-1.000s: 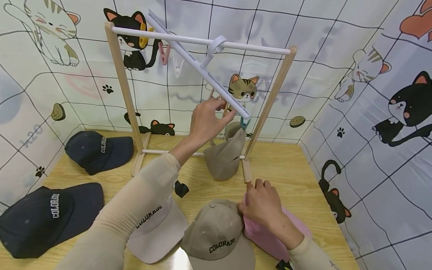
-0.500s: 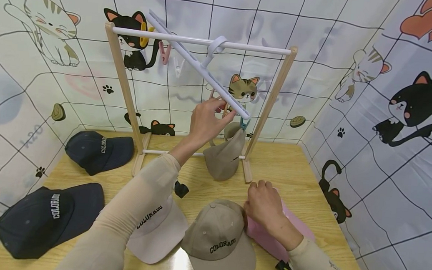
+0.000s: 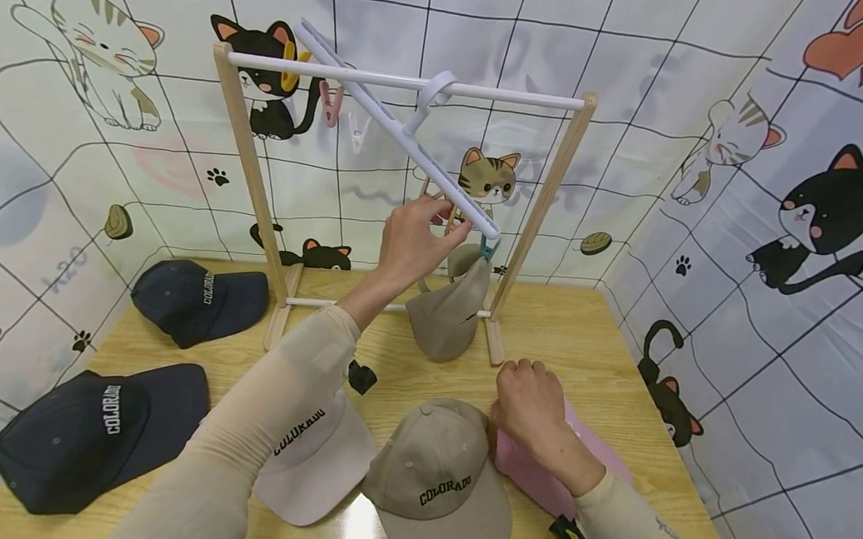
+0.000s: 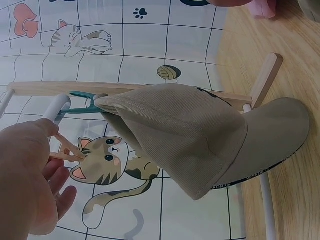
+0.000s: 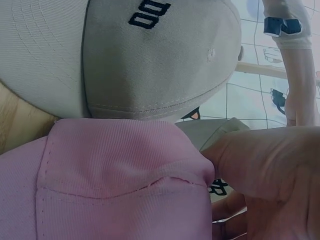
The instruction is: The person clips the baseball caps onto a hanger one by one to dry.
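"The left hand (image 3: 413, 236) has a wooden clip (image 4: 73, 150) there, doesn't it?"

"Yes, thumb and fingers pinch it, close beside the low end of the pale hanger (image 3: 438, 172). The hanger slants upward to that hand's left, hooked on the rack (image 3: 247, 156) bar above it."

"And the hanging beige cap (image 3: 446, 325)?"

"Just below the left hand and slightly to its right, hung from a teal clip (image 4: 85, 109) with the brim lowest. A pink clip (image 3: 329, 104) and a white clip (image 3: 357, 133) sit above the hand, to its left."

"What about the right hand (image 3: 531, 403)?"

"Low on its side, over the bench (image 3: 571, 321), pinching the edge of the pink cap (image 5: 125, 165). The cap stretches out beneath that hand and its wrist."

"Anything beside it?"

"A beige COLORADO cap (image 3: 429, 453) just to the right hand's left, then a pale cap (image 3: 328, 463) farther left, partly behind the left sleeve (image 3: 255, 424). Two dark caps (image 3: 100, 430) lie left of the left hand and lower."
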`<state>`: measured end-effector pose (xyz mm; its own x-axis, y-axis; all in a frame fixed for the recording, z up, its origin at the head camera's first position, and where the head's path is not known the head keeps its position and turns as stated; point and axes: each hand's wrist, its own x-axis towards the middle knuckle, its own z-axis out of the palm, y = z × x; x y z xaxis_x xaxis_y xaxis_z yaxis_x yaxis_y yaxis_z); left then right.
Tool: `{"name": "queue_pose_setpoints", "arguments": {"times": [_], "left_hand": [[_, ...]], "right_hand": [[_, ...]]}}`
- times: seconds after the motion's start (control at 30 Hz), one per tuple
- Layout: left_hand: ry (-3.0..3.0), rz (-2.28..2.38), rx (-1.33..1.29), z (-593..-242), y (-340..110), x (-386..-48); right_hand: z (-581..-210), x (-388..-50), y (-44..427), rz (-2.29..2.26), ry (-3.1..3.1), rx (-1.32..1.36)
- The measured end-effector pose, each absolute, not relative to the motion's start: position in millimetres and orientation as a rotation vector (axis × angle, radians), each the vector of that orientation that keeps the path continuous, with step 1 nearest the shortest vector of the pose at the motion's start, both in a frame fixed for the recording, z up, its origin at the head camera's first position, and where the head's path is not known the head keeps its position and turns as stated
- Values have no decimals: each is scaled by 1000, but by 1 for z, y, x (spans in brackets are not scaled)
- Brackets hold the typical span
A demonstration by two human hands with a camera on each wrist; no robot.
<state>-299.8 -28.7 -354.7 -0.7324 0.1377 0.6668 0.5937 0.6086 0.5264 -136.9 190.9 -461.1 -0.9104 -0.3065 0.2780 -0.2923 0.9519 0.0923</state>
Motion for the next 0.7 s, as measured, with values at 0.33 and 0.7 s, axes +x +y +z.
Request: {"name": "queue_pose_setpoints", "arguments": {"times": [0.33,0.7], "left_hand": [[-2254,-1003,-580,-355,-27,-300],[-2238,-978,-598,-350,-26,-300]], "right_hand": [[-461,-140,198,-46,-2830,406],[-448,-146,211,53,-2866,359]]}}
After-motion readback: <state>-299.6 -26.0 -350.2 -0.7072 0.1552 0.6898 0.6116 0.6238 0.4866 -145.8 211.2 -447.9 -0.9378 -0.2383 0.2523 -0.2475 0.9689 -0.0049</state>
